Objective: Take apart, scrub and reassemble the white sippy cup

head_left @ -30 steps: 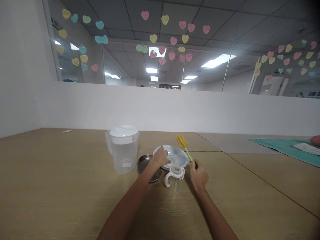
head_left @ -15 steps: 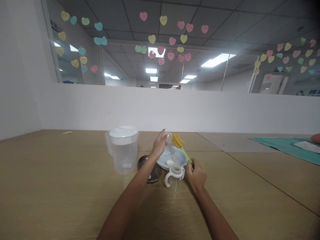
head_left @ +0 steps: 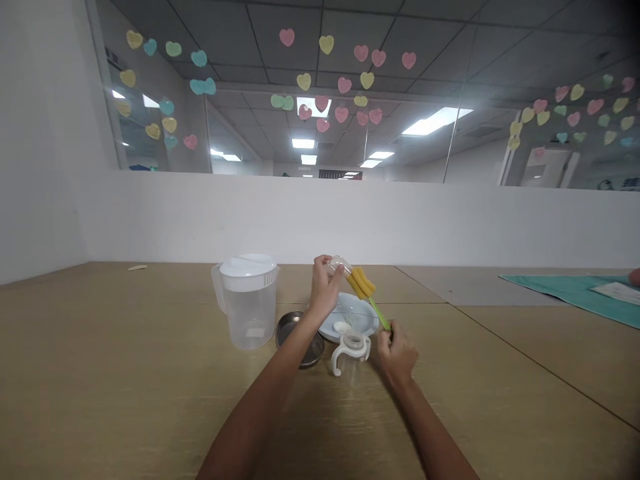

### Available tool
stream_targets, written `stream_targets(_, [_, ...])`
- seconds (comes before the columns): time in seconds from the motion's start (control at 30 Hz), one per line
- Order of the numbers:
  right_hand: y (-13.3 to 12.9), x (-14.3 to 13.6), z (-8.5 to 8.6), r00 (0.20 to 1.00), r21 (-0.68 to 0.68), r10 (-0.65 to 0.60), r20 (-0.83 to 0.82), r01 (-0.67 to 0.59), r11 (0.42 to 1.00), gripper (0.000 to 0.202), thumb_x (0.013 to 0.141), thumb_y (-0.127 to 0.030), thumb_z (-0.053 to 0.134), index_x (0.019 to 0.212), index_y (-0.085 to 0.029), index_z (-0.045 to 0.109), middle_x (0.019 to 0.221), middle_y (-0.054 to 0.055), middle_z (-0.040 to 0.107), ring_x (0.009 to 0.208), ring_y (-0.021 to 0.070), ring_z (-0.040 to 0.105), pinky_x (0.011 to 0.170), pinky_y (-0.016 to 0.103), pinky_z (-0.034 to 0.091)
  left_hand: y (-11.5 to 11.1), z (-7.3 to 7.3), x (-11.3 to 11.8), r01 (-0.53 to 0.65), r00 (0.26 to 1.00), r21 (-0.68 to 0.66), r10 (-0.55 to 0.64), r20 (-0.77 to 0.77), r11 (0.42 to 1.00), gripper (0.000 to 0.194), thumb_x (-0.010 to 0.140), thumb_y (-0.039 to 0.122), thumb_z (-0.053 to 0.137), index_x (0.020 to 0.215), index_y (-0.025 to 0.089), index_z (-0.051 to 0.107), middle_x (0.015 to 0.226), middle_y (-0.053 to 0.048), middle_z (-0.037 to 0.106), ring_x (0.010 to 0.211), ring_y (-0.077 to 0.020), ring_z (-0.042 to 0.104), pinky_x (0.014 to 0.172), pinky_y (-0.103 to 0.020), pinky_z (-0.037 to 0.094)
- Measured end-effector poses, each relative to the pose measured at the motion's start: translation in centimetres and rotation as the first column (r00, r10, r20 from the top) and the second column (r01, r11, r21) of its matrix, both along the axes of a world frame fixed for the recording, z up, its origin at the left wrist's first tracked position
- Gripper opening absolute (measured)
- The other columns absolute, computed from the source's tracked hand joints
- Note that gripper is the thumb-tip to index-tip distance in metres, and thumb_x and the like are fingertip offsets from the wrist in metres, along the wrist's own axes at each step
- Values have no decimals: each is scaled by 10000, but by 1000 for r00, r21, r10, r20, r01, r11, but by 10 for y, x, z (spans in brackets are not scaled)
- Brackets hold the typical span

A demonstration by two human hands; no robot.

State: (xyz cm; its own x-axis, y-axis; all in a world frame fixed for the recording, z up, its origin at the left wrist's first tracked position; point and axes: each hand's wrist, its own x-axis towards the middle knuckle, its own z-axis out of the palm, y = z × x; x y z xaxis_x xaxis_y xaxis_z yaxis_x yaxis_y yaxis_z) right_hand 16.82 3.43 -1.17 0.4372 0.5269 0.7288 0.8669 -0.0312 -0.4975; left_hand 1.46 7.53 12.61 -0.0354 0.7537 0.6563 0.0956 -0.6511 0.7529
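My left hand (head_left: 325,283) is closed around a small clear plastic cap (head_left: 340,265), tilted with its mouth toward the sponge. In my right hand (head_left: 399,353) is the green handle of a sponge bottle brush (head_left: 361,283); its yellow sponge head meets the cap's opening. Below them lies a pale blue bowl (head_left: 370,323) holding a white ring-shaped piece (head_left: 342,327) and some clear part I cannot make out. Just in front of the bowl stands a clear baby bottle with white handles (head_left: 351,345), its neck open.
A lidded clear pitcher (head_left: 251,303) stands left of a metal dish (head_left: 311,353), which my left forearm partly hides. At far right are a teal cloth (head_left: 550,288) and a bit of another person's hand (head_left: 635,277). A white wall (head_left: 250,217) rises behind the table.
My left hand has turned the cap over toward the brush, and its fingers have closed more around it. The sponge has come against the cap's opening; my right hand has shifted slightly rightward and down.
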Motion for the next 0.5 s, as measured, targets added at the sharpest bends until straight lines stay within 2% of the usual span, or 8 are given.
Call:
stream_targets(0.1, [0,0,-1,999,22,32,7,-32,999,271,788,-243,343,798,-148,597,558,15,483,526,125,355,539,243,152,-3,1,-1,-103,991,81,109,-75,991,312,870,348,508,1120,192,405,1175,-102,477,978,-158,541,805,-263,478])
stream_targets(0.17, [0,0,-1,999,32,45,-1,-45,998,274,785,-244,338,803,-147,593,552,14,482,520,126,357,539,242,159,-5,3,-2,-84,991,78,91,-96,993,334,872,336,505,1156,201,391,1162,-97,483,966,-156,548,816,-270,469])
stream_targets(0.27, [0,2,-1,999,55,35,-32,-33,998,274,784,-243,325,786,-144,580,547,16,478,515,128,360,537,243,169,-11,8,-2,126,968,-100,-144,-204,987,371,888,367,469,1224,236,382,1064,-57,509,772,-109,593,729,-248,483])
stream_targets(0.33, [0,4,0,999,67,21,-45,-18,998,275,784,-240,316,773,-144,574,547,18,474,515,130,363,535,244,175,-16,12,-2,257,904,-239,-320,-283,936,381,899,403,428,1246,251,382,1011,-36,509,669,-89,594,656,-235,485])
stream_targets(0.37, [0,5,-1,999,66,15,-44,-12,998,276,784,-236,313,766,-145,573,545,18,470,516,130,364,534,245,176,-19,14,-3,284,875,-276,-366,-316,918,383,904,419,409,1247,251,384,996,-32,510,655,-91,594,640,-235,486])
stream_targets(0.4, [0,6,-1,999,62,12,-38,-9,998,278,783,-230,312,759,-145,575,542,18,467,517,131,363,533,245,175,-22,16,-4,279,857,-282,-370,-359,918,386,907,431,396,1248,250,388,987,-31,514,663,-99,595,644,-241,490])
stream_targets(0.43, [0,7,-1,1000,56,11,-29,-9,998,280,782,-225,313,760,-145,580,542,18,467,518,130,363,533,245,174,-25,18,-5,232,849,-255,-323,-418,939,388,905,437,397,1246,250,398,984,-31,517,689,-110,596,669,-254,495])
stream_targets(0.5, [1,8,-2,1000,37,24,2,-25,999,282,782,-226,330,774,-144,599,551,21,483,520,126,363,532,243,169,-29,22,-10,29,810,-106,-85,-580,994,362,893,409,442,1223,261,449,1015,-42,507,790,-146,590,751,-291,493])
